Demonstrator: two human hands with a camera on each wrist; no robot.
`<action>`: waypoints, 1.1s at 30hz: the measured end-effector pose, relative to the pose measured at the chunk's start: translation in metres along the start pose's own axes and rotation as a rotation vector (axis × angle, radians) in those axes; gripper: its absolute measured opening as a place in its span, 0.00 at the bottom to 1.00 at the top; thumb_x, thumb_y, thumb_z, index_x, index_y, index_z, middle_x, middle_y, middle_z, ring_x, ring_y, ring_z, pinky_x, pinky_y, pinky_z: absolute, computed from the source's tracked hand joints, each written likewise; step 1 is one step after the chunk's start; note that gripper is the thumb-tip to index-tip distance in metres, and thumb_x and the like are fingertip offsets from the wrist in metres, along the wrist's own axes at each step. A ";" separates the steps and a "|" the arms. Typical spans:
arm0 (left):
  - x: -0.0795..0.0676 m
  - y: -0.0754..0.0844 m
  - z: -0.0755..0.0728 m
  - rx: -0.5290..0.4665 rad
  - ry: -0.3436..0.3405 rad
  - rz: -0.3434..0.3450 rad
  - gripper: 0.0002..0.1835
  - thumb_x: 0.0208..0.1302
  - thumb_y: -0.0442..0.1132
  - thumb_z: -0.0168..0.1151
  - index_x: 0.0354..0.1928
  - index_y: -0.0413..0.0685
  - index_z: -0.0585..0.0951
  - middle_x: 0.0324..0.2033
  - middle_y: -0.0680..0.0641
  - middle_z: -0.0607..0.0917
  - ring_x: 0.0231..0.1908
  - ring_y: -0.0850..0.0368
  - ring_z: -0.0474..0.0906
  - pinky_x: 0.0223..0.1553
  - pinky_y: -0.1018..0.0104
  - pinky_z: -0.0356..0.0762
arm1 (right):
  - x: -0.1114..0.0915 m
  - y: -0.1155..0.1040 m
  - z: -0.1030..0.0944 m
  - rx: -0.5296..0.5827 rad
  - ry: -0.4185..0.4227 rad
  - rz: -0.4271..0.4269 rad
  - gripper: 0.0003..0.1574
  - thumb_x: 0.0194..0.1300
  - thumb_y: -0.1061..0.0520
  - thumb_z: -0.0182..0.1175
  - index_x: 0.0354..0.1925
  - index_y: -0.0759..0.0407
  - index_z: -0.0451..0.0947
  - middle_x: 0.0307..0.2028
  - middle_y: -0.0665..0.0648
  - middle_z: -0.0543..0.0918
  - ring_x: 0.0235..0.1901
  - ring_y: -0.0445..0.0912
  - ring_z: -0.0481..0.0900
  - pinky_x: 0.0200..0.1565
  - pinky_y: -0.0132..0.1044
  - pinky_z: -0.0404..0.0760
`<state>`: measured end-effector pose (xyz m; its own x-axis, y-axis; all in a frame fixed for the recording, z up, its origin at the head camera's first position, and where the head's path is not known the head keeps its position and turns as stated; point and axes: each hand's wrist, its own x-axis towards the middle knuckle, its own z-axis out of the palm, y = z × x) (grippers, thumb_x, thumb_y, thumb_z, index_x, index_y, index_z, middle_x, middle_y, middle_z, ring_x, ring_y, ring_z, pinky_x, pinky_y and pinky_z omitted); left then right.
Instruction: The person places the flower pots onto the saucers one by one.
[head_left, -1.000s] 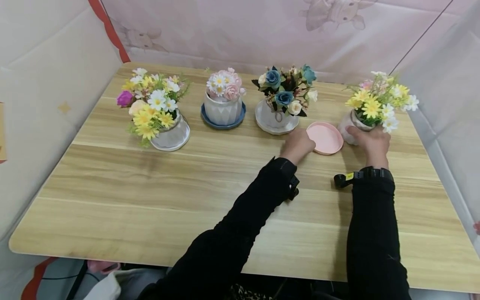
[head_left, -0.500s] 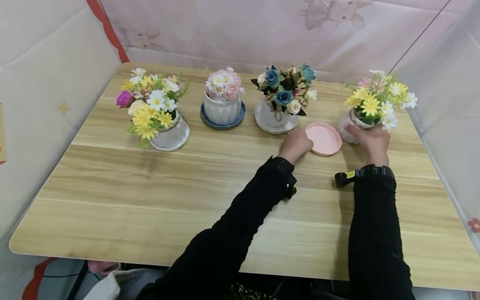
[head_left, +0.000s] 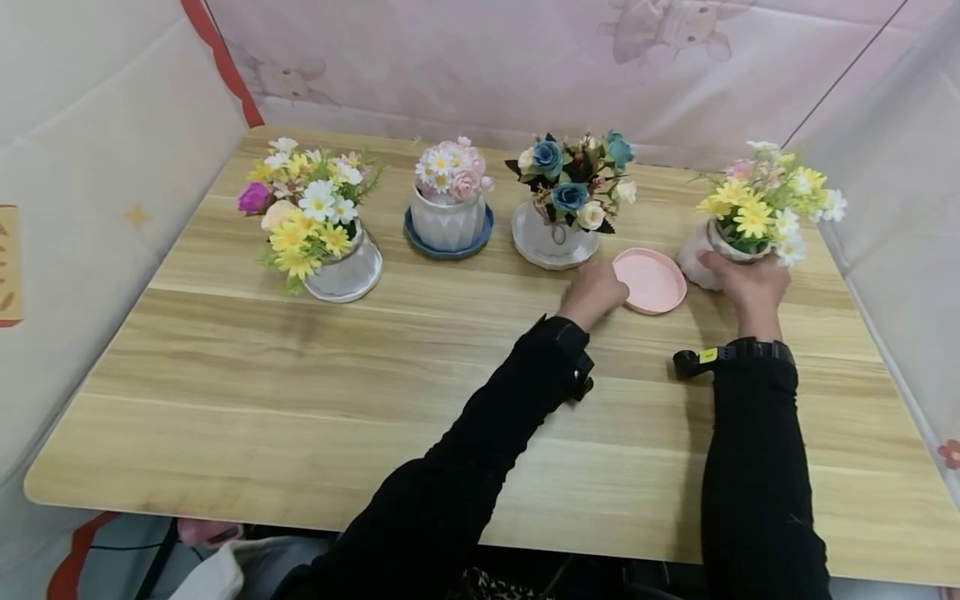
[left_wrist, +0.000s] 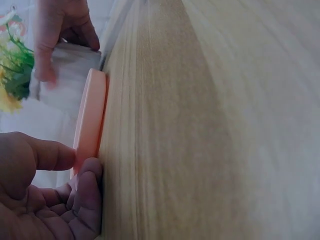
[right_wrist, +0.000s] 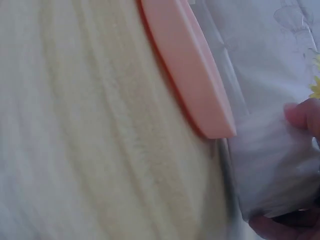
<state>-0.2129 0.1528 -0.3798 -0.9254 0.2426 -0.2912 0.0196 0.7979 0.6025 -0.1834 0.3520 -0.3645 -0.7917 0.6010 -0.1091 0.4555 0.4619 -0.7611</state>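
A shallow pink saucer [head_left: 649,281] lies on the table at centre right. My left hand [head_left: 594,293] is at its near-left rim; in the left wrist view, the thumb and a curled finger pinch the edge of the saucer [left_wrist: 91,117]. To the right, my right hand [head_left: 756,287] grips a whitish flowerpot [head_left: 696,254] of yellow, white and pink flowers [head_left: 757,204]. The thumb lies on the pot's near side, and the other fingers are largely hidden behind it. This pot leans slightly right, beside the saucer; whether its base touches the table I cannot tell.
Three other potted flowers stand along the back: blue and cream roses on a white saucer [head_left: 555,254], pink and white blooms on a blue saucer [head_left: 450,247], and a yellow-white bunch [head_left: 311,212] at left on a white saucer [head_left: 352,287]. Fabric walls surround the wooden table [head_left: 300,417].
The pot in my right hand has shifted slightly right, its flowers leaning a little further that way. The pink saucer has crept slightly toward me, with my left hand staying at its rim.
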 end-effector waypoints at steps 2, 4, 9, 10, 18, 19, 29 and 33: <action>0.000 -0.001 0.000 0.006 0.008 0.011 0.06 0.60 0.39 0.56 0.35 0.45 0.79 0.35 0.49 0.75 0.29 0.57 0.72 0.26 0.71 0.67 | 0.000 -0.002 -0.001 0.037 0.032 0.001 0.66 0.45 0.35 0.68 0.72 0.52 0.45 0.69 0.56 0.55 0.66 0.43 0.52 0.63 0.30 0.51; 0.000 -0.002 -0.001 0.005 0.008 0.017 0.06 0.60 0.39 0.56 0.34 0.45 0.79 0.34 0.49 0.75 0.29 0.57 0.72 0.26 0.71 0.68 | 0.000 -0.005 -0.003 0.061 0.058 0.004 0.64 0.45 0.36 0.69 0.71 0.51 0.47 0.68 0.55 0.56 0.65 0.42 0.53 0.62 0.29 0.52; 0.000 -0.002 -0.001 -0.001 0.012 0.008 0.07 0.59 0.40 0.57 0.36 0.45 0.79 0.35 0.50 0.74 0.31 0.57 0.71 0.30 0.70 0.68 | -0.001 -0.012 -0.006 0.075 0.068 0.003 0.64 0.44 0.35 0.69 0.71 0.48 0.48 0.67 0.56 0.56 0.64 0.42 0.53 0.62 0.31 0.52; 0.001 -0.002 0.000 0.001 0.014 0.006 0.07 0.59 0.40 0.57 0.37 0.45 0.79 0.35 0.50 0.74 0.32 0.57 0.70 0.31 0.70 0.68 | -0.002 -0.013 -0.006 0.078 0.066 -0.001 0.64 0.44 0.35 0.69 0.71 0.48 0.48 0.67 0.56 0.57 0.64 0.43 0.53 0.62 0.31 0.52; 0.002 -0.001 0.001 0.029 0.012 -0.005 0.09 0.59 0.40 0.58 0.40 0.46 0.79 0.35 0.50 0.75 0.32 0.57 0.71 0.31 0.70 0.69 | -0.011 -0.012 -0.004 0.026 0.012 -0.050 0.67 0.42 0.34 0.70 0.72 0.46 0.45 0.69 0.56 0.53 0.66 0.45 0.50 0.63 0.34 0.53; 0.002 -0.001 0.001 0.035 0.010 -0.004 0.09 0.59 0.40 0.58 0.40 0.46 0.80 0.35 0.50 0.75 0.32 0.57 0.71 0.31 0.69 0.69 | -0.013 -0.012 -0.004 0.029 0.008 -0.076 0.67 0.42 0.36 0.71 0.72 0.45 0.45 0.69 0.54 0.53 0.66 0.44 0.50 0.63 0.33 0.53; 0.001 -0.003 0.000 0.033 0.006 0.019 0.06 0.59 0.40 0.58 0.33 0.45 0.78 0.34 0.49 0.74 0.32 0.56 0.71 0.29 0.69 0.68 | -0.029 -0.022 -0.004 0.093 -0.203 -0.251 0.65 0.48 0.47 0.72 0.72 0.38 0.40 0.69 0.49 0.52 0.66 0.43 0.50 0.64 0.40 0.53; 0.001 -0.004 -0.001 0.005 0.002 0.035 0.05 0.59 0.39 0.57 0.31 0.46 0.78 0.35 0.49 0.75 0.31 0.55 0.72 0.28 0.69 0.68 | -0.034 -0.024 -0.001 0.065 -0.276 -0.320 0.64 0.49 0.50 0.72 0.72 0.43 0.41 0.69 0.52 0.53 0.65 0.45 0.52 0.63 0.43 0.54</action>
<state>-0.2144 0.1494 -0.3822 -0.9247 0.2694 -0.2688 0.0538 0.7917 0.6085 -0.1668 0.3206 -0.3420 -0.9723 0.2326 -0.0214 0.1494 0.5491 -0.8223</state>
